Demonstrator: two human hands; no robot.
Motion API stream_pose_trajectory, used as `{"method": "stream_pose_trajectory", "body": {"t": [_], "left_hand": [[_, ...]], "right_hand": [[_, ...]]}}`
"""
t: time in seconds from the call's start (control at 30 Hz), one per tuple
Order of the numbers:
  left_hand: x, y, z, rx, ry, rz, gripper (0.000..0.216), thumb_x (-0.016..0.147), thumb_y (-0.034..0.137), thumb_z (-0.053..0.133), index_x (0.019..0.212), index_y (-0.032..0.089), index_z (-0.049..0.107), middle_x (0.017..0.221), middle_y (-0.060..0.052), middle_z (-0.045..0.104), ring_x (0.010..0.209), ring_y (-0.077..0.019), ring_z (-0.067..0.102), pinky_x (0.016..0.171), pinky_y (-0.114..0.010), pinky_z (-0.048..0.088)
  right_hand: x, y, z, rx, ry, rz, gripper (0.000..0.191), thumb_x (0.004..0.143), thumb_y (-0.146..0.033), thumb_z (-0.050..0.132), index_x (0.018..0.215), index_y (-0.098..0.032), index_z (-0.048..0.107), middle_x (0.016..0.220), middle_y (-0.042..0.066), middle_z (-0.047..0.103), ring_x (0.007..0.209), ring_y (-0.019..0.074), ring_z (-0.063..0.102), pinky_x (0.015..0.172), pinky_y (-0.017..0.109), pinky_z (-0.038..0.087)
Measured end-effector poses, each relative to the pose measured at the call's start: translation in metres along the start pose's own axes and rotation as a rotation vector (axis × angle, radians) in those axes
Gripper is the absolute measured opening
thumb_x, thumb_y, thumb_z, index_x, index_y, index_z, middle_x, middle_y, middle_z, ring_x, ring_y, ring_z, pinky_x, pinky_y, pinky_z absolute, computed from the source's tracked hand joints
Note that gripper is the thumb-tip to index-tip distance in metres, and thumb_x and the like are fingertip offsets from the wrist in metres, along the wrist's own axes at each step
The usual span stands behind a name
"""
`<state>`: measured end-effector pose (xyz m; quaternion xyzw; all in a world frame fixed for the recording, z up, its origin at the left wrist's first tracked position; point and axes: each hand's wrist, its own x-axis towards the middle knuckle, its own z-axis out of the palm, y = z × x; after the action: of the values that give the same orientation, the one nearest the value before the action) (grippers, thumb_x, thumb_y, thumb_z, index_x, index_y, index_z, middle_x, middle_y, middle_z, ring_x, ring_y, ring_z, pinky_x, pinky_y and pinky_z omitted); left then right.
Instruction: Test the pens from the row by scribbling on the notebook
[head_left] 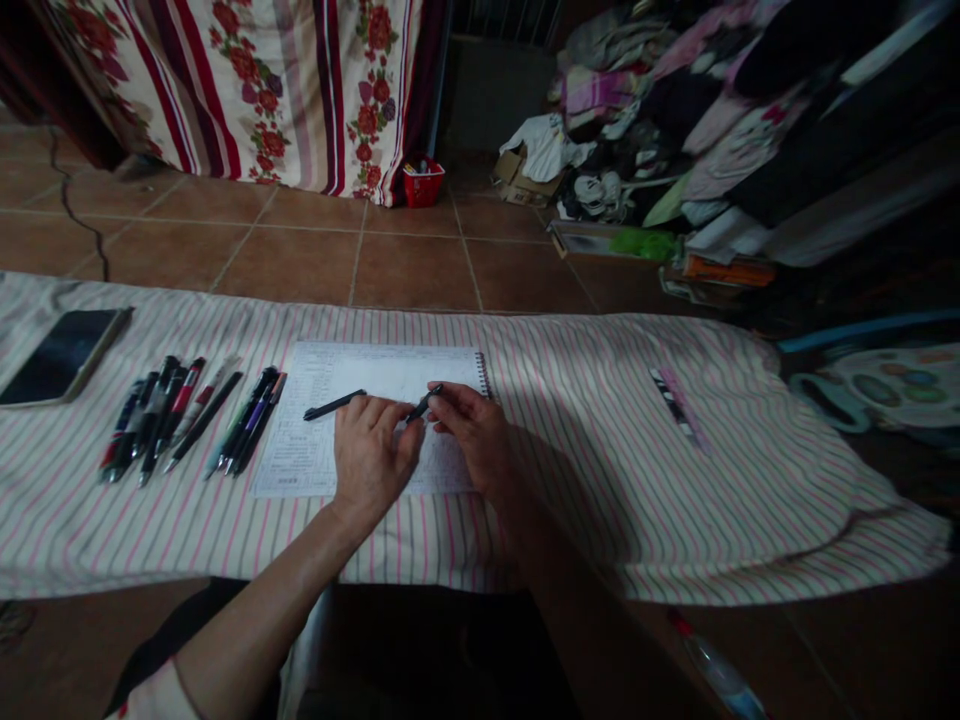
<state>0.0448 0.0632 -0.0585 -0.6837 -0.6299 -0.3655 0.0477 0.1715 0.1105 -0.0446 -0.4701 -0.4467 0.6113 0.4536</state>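
Note:
My left hand [373, 458] rests on a spiral notebook [360, 385] and pinches a black pen barrel [334, 405] that points left. My right hand [474, 435] holds a short black pen piece [424, 403] between thumb and finger, its tip close to my left fingers. The two pieces are apart. The notebook's printed page lies open on a striped cloth [585, 500], partly hidden under both hands. To its left lies a row of several pens [191, 420], and neither hand touches them.
A black smartphone [64, 355] lies at the cloth's far left, and a striped pen-like item [675, 405] lies to the right. Beyond the cloth are a tiled floor, a floral curtain, a small red basket [424, 183] and piled clothes. A plastic bottle [716, 672] lies near the lower right.

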Motion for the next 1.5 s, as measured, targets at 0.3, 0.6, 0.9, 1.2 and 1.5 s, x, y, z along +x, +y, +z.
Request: {"method": "stream_pose_trajectory", "body": {"t": [0.3, 0.6, 0.9, 1.2, 1.5], "left_hand": [[-0.001, 0.006, -0.004, -0.004, -0.076, -0.015, 0.017, 0.085, 0.025, 0.052, 0.090, 0.017, 0.066, 0.083, -0.005, 0.067, 0.083, -0.0236, 0.052, 0.076, -0.039, 0.037], [0.009, 0.013, -0.009, -0.037, -0.147, -0.114, 0.015, 0.084, 0.023, 0.053, 0.086, 0.018, 0.066, 0.081, -0.004, 0.068, 0.081, -0.0234, 0.053, 0.075, -0.039, 0.039], [0.007, 0.017, -0.007, -0.010, -0.125, -0.091, 0.013, 0.084, 0.025, 0.055, 0.084, 0.018, 0.065, 0.082, -0.004, 0.069, 0.082, -0.0241, 0.054, 0.075, -0.040, 0.039], [0.011, 0.006, -0.018, -0.013, -0.103, -0.144, 0.026, 0.090, 0.023, 0.042, 0.091, 0.017, 0.067, 0.084, -0.007, 0.068, 0.082, -0.0238, 0.054, 0.077, -0.040, 0.043], [0.008, -0.041, -0.039, 0.163, -0.080, -0.216, 0.022, 0.084, 0.026, 0.047, 0.084, 0.021, 0.069, 0.084, -0.007, 0.067, 0.086, -0.0272, 0.054, 0.077, -0.042, 0.045]], "right_hand": [[-0.002, 0.000, 0.001, 0.012, 0.007, -0.001, 0.029, 0.062, -0.035, 0.074, 0.085, -0.018, 0.068, 0.073, -0.001, 0.066, 0.063, 0.0097, 0.059, 0.057, 0.023, 0.048], [-0.004, -0.002, -0.002, 0.035, 0.028, 0.023, 0.033, 0.061, -0.038, 0.075, 0.085, -0.017, 0.068, 0.073, 0.000, 0.068, 0.066, 0.0125, 0.063, 0.062, 0.026, 0.052], [-0.007, -0.007, -0.003, -0.002, 0.047, -0.002, 0.032, 0.063, -0.037, 0.072, 0.088, -0.017, 0.068, 0.072, 0.000, 0.067, 0.064, 0.0112, 0.062, 0.058, 0.023, 0.050], [0.005, 0.003, -0.012, -0.143, 0.210, -0.074, 0.044, 0.069, -0.041, 0.065, 0.103, -0.016, 0.055, 0.074, 0.002, 0.067, 0.059, 0.0138, 0.063, 0.053, 0.026, 0.050], [0.014, 0.014, -0.014, -0.415, 0.241, -0.195, 0.043, 0.069, -0.046, 0.063, 0.096, -0.019, 0.044, 0.067, -0.002, 0.058, 0.050, 0.0136, 0.058, 0.041, 0.024, 0.046]]}}
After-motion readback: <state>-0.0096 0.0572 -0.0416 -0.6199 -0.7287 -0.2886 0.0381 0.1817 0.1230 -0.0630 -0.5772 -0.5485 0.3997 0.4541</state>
